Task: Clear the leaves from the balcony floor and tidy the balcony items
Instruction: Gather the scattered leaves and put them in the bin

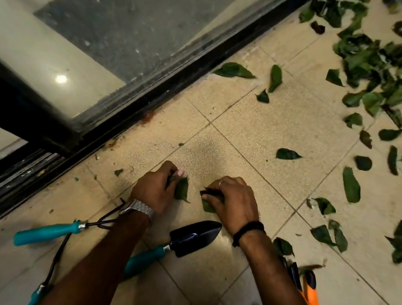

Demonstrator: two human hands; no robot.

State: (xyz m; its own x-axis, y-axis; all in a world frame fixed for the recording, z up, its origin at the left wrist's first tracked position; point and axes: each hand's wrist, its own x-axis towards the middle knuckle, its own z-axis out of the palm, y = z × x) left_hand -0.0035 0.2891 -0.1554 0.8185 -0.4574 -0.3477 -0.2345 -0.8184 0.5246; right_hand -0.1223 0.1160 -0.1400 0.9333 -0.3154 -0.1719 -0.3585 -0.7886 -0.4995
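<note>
Both my hands are down on the beige tiled balcony floor (264, 125). My left hand (155, 187), with a metal watch on the wrist, grips green leaves (182, 188) in its curled fingers. My right hand (232, 204), with a ring and a black wristband, holds another small bunch of leaves (209, 205) against the tile. Many more green leaves (397, 85) lie scattered and heaped at the upper right, and single leaves (351, 185) dot the tiles to the right.
A black trowel (190, 237) with a teal handle lies between my forearms. A teal-handled hand rake (52, 232) lies at the left, another teal tool (44, 288) below it. Orange-handled shears (309, 291) lie by my right arm. A black sliding-door track (150, 100) runs diagonally along the glass.
</note>
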